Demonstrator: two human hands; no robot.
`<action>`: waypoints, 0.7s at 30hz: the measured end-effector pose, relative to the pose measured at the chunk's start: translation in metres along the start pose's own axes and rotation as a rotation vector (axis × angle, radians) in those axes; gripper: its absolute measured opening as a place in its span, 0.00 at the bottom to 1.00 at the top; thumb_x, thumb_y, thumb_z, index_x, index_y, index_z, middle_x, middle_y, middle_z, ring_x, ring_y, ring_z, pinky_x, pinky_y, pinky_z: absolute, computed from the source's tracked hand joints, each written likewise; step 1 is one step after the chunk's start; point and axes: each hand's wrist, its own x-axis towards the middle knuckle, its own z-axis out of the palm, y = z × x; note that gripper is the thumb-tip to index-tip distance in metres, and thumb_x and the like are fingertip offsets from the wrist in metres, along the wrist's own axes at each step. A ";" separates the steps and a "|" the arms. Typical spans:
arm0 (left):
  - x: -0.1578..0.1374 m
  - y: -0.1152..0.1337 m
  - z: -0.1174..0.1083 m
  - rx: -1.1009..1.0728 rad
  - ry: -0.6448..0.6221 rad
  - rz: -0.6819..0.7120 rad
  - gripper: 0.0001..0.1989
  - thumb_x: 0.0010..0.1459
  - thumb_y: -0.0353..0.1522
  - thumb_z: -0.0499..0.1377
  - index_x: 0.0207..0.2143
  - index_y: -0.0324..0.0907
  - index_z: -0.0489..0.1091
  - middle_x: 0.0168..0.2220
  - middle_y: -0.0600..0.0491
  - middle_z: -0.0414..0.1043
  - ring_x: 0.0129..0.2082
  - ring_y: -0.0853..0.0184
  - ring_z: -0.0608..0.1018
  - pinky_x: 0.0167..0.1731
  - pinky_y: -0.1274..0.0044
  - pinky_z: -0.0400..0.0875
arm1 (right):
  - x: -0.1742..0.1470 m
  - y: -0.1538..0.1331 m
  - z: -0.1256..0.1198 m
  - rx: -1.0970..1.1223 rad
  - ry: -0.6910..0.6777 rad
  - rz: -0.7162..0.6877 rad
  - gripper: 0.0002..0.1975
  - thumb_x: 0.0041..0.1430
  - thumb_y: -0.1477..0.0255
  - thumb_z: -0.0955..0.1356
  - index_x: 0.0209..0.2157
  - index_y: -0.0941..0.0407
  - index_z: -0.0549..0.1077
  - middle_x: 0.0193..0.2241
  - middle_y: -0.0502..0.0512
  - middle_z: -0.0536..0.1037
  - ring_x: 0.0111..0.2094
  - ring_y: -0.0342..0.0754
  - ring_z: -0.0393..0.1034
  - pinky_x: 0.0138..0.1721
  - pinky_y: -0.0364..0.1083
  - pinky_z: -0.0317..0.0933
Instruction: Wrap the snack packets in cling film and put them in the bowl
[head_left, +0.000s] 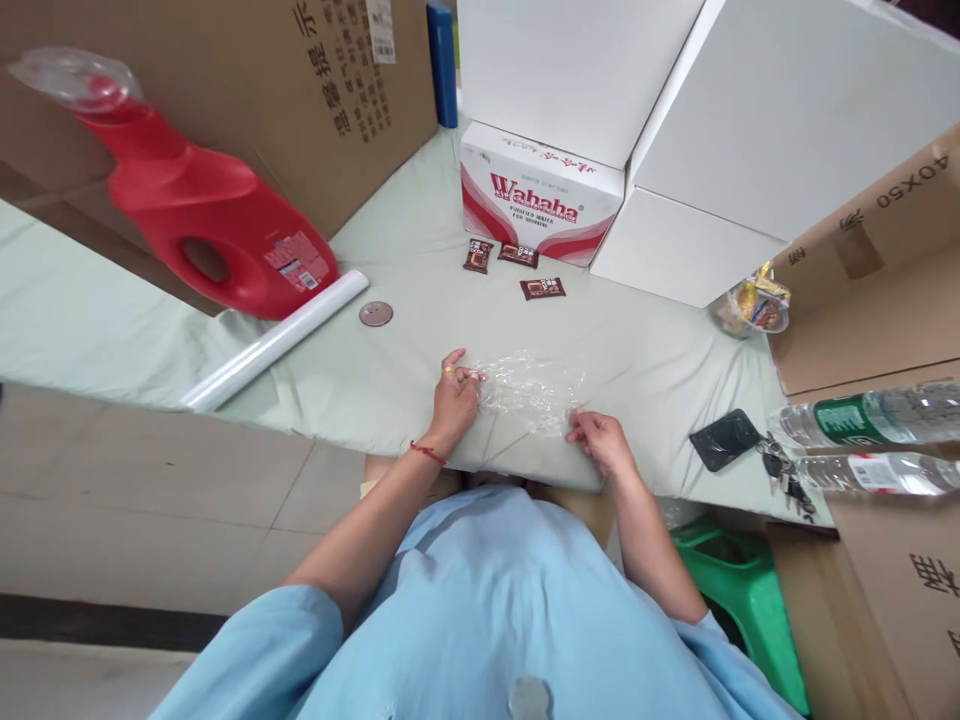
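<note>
Plastic film [529,390] lies on the pale green desk [645,345] near its front edge, spanning the gap between the two hands I follow from a distance. With my left hand [455,402] I seem to have the film's left edge pinched between thumb and forefinger, the other fingers bent loosely. My right hand [602,438] sits at the near right corner, its fingers closed together on the rim, as far as I can make out through such clear material.

I judge the spreading to be partway along: the sheet is opened enough to reach from one hand to the other, but creases and bunched folds run all through it, so smoothing is what I see left. Three brown packets [544,289] lie beyond it, apart from it, near the printed box [540,195]. A shiny roll [277,340] rests well to the left, slanting beside the red jug [225,200].

The film's long axis runs left to right across the desk, its right end a little nearer to my body. It shows no front or tip, so I cannot say which way it points; its far edge is hard to trace.
</note>
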 end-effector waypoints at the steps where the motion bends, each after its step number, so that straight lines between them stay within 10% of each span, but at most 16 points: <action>1: 0.000 0.000 0.000 0.003 0.003 0.001 0.28 0.65 0.38 0.56 0.65 0.43 0.56 0.41 0.52 0.78 0.22 0.73 0.68 0.26 0.77 0.65 | -0.001 0.000 0.005 0.019 -0.023 -0.008 0.26 0.53 0.44 0.73 0.29 0.55 0.78 0.19 0.50 0.76 0.16 0.40 0.54 0.18 0.43 0.47; 14: -0.002 0.001 0.000 -0.049 -0.028 -0.002 0.28 0.67 0.39 0.54 0.66 0.44 0.55 0.41 0.52 0.78 0.20 0.73 0.68 0.25 0.76 0.66 | -0.007 -0.025 0.011 0.622 -0.167 -0.097 0.19 0.50 0.57 0.78 0.33 0.50 0.69 0.41 0.54 0.84 0.42 0.53 0.79 0.39 0.52 0.75; 21: -0.002 -0.002 -0.002 0.020 -0.050 0.005 0.29 0.67 0.39 0.54 0.68 0.44 0.55 0.43 0.51 0.79 0.21 0.72 0.68 0.26 0.76 0.67 | -0.006 -0.006 -0.015 0.459 -0.048 -0.044 0.27 0.40 0.60 0.83 0.40 0.51 0.73 0.22 0.41 0.69 0.19 0.37 0.57 0.17 0.38 0.50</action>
